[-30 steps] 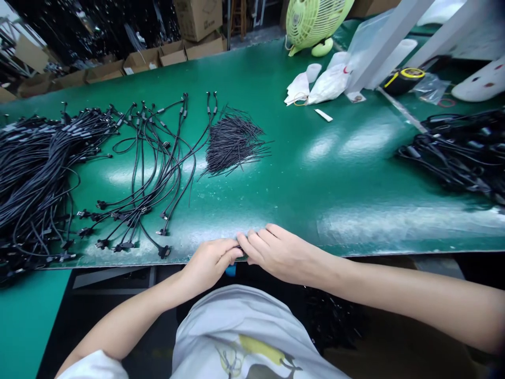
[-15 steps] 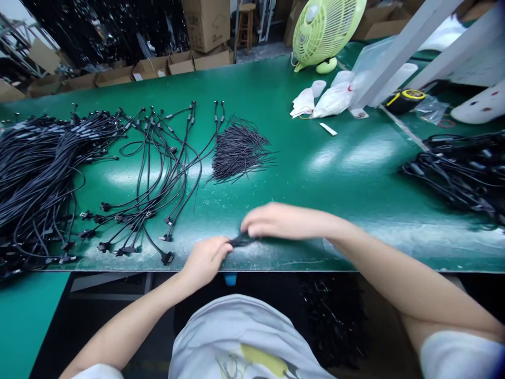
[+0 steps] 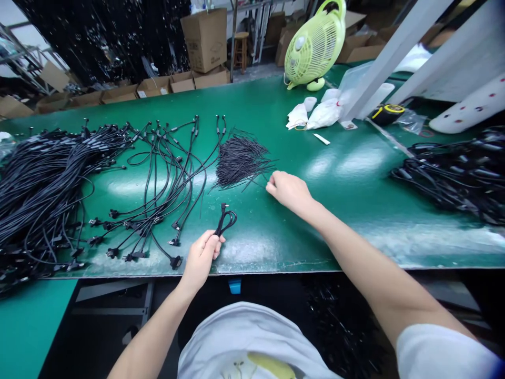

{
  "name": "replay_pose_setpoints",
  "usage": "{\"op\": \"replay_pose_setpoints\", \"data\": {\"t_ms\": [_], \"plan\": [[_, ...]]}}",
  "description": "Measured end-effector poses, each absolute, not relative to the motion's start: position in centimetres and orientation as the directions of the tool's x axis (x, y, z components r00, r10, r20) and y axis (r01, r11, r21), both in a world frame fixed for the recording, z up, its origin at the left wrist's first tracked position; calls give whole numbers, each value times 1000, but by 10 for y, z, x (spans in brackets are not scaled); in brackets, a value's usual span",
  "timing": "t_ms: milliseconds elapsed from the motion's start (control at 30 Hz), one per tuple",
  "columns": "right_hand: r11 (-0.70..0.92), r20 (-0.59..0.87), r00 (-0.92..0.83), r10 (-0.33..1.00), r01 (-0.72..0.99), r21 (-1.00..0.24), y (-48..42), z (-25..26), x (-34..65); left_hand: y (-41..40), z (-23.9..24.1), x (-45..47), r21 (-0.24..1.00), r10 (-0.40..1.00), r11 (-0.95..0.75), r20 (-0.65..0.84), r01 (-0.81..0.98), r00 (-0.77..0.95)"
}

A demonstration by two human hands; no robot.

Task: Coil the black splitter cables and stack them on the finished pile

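My left hand [image 3: 201, 259] is closed around a folded black cable [image 3: 228, 221] near the front edge of the table. The cable's loop and an angled plug stick up beyond the fingers; its lower part is hidden in the hand. Farther right, my right hand [image 3: 290, 192] pinches at the right edge of a pile of thin black twist ties [image 3: 240, 160]. A thin strand seems to reach its fingertips. Left of the pile, several loose black cables [image 3: 168, 181] lie spread out, with connectors at both ends.
A thick heap of black cables [image 3: 51, 179] covers the table's left side, and bundled cables [image 3: 453, 173] lie at the right. Toward the back stand a green fan [image 3: 313, 50], white bags [image 3: 323, 113], a tape measure [image 3: 387, 113] and a slanted metal post [image 3: 394, 63].
My right hand has left the cable near my left hand and moved forward and right to the twist ties. My left hand keeps the cable, whose loop now shows. The view has shifted slightly.
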State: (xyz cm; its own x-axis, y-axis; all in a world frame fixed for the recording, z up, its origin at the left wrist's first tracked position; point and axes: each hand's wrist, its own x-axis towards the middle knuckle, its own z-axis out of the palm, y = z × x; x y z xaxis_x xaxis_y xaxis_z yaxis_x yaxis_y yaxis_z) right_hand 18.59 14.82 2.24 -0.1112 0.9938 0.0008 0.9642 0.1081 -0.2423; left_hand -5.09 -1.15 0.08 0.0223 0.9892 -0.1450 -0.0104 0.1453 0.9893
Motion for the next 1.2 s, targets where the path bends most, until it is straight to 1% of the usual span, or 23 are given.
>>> {"op": "replay_pose_setpoints", "data": {"t_ms": [33, 67, 100, 167, 200, 233, 300, 367, 400, 433, 467, 500, 533, 600, 633, 667, 700, 733, 800, 867, 933, 1100, 1200], "plan": [[122, 19, -122, 992, 953, -276, 134, 25, 189, -11, 0, -48, 985, 987, 162, -160, -62, 32], [147, 27, -147, 989, 928, -342, 119, 27, 190, -10, 1, -44, 978, 983, 180, -175, -108, 52], [180, 23, -190, 982, 879, -441, 103, 28, 189, -9, 2, -40, 969, 979, 197, -186, -151, 79], [227, -10, -321, 947, 693, -685, 73, 27, 181, -6, 7, -29, 948, 973, 216, -189, -232, 132], [221, -29, -392, 920, 576, -787, 61, 25, 175, -5, 9, -25, 935, 970, 225, -189, -272, 152], [208, -33, -451, 892, 473, -856, 50, 23, 169, -5, 12, -22, 920, 966, 240, -195, -309, 168], [224, 5, -517, 856, 363, -905, 36, 18, 157, -4, 15, -19, 892, 957, 276, -218, -359, 193], [311, 75, -533, 843, 367, -877, 28, 15, 147, -5, 16, -21, 895, 954, 280, -218, -347, 207], [374, 123, -534, 836, 390, -841, 26, 15, 143, -7, 16, -24, 920, 960, 251, -197, -300, 199], [450, 183, -537, 824, 421, -788, 24, 15, 140, -8, 15, -26, 957, 971, 196, -159, -213, 180], [537, 257, -538, 802, 463, -705, 22, 16, 137, -10, 14, -29, 990, 984, 114, -100, -87, 148], [633, 346, -548, 762, 515, -578, 21, 17, 136, -11, 14, -31, 997, 994, 14, -22, 69, 110], [723, 441, -573, 691, 561, -403, 20, 19, 135, -12, 13, -32, 968, 994, -88, 71, 236, 78], [820, 576, -672, 466, 573, 5, 20, 24, 134, -12, 12, -33, 833, 969, -238, 240, 499, 63], [827, 596, -725, 345, 535, 172, 22, 27, 135, -12, 11, -32, 773, 954, -279, 288, 570, 76], [828, 592, -769, 241, 482, 288, 24, 30, 136, -12, 10, -32, 734, 947, -298, 305, 610, 96], [831, 570, -805, 166, 425, 358, 27, 33, 137, -12, 10, -31, 718, 949, -298, 294, 629, 114], [837, 540, -833, 119, 377, 397, 30, 36, 138, -11, 9, -31, 718, 955, -287, 266, 634, 130], [852, 456, -887, 77, 296, 432, 35, 42, 140, -10, 8, -32, 754, 967, -254, 198, 606, 160], [858, 364, -930, 55, 230, 459, 38, 48, 141, -9, 7, -34, 820, 972, -222, 141, 527, 190], [848, 314, -949, 30, 191, 495, 39, 50, 140, -8, 8, -35, 880, 975, -175, 92, 441, 202], [762, 324, -940, 103, 284, 582, 45, 36, 136, -3, 8, -32, 938, 991, -3, -43, 347, 124], [749, 290, -950, 114, 274, 604, 46, 21, 135, -3, 3, -28, 925, 990, 9, -62, 379, 127]]}}
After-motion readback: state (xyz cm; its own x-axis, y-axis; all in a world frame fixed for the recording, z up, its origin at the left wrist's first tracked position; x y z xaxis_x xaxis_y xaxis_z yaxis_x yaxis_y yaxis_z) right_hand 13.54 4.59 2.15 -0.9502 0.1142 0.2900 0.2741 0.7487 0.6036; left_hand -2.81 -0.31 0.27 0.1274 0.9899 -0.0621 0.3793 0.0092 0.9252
